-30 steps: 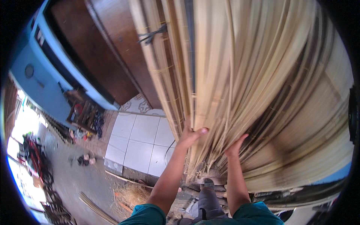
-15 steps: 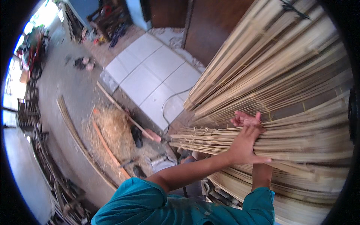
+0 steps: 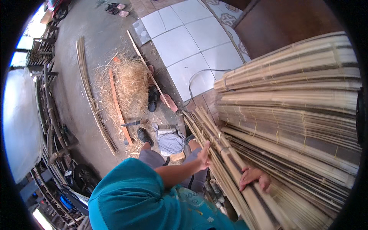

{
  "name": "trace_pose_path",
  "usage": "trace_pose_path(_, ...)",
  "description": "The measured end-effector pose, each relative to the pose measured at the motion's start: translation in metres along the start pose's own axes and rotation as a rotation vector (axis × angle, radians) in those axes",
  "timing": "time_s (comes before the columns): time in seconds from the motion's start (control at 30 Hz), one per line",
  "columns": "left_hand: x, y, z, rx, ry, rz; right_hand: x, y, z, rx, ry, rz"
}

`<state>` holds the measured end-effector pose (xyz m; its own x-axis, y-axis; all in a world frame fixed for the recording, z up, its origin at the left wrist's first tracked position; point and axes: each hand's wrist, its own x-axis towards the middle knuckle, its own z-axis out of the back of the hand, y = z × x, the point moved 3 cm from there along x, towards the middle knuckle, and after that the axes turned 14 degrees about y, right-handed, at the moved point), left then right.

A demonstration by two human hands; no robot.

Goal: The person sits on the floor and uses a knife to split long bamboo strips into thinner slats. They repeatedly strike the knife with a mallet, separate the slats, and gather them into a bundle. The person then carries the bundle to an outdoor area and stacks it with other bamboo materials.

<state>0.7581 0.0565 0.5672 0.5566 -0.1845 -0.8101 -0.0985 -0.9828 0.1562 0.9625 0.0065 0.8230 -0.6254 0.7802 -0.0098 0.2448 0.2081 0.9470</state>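
A mat of thin bamboo slats (image 3: 226,153), part of it gathered into a thick bundle, slants down in front of me on the right. My left hand (image 3: 205,156) is against the bundle's near side, its fingers stretched out along the slats. My right hand (image 3: 255,178) curls its fingers over a wide slat on top of the bundle. Its forearm is hidden behind the slats. Farther right lies a bamboo mat section (image 3: 283,119) with yellow ties across it.
Straw-like shavings (image 3: 132,86) lie on the floor with an orange strip (image 3: 115,99) and a knife (image 3: 134,123). Long thin strips (image 3: 90,96) lie left of them. White tiles (image 3: 184,42) are ahead; a grey cloth (image 3: 170,143) lies between my feet.
My hands, crossed together over the slats before, are now apart, the left one nearer me. Slats have been gathered into a slanting bundle. The view has turned and shifted.
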Motion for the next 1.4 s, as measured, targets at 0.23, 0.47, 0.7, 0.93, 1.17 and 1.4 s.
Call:
trace_pose_path(0.23,0.001,0.01,0.04,-0.182,0.051,-0.005,0.042,0.011,-0.077,-0.116,-0.205,-0.071)
trace_pose_path(0.47,-0.175,-0.051,0.031,-0.19,-0.23,-0.177,0.136,0.072,-0.138,-0.153,-0.133,-0.001)
trace_pose_path(0.7,-0.295,-0.156,0.102,-0.148,-0.171,-0.386,0.279,0.1,-0.178,-0.205,-0.136,0.207)
trace_pose_path(0.93,-0.432,-0.304,0.17,-0.174,-0.119,-0.631,0.45,0.117,-0.179,-0.277,-0.05,0.285)
trace_pose_path(1.17,-0.55,-0.457,0.179,-0.193,0.105,-0.796,0.583,0.155,-0.129,-0.439,0.028,0.389)
trace_pose_path(1.4,-0.634,-0.631,0.174,-0.109,0.217,-0.94,0.717,0.181,-0.033,-0.307,-0.033,0.52)
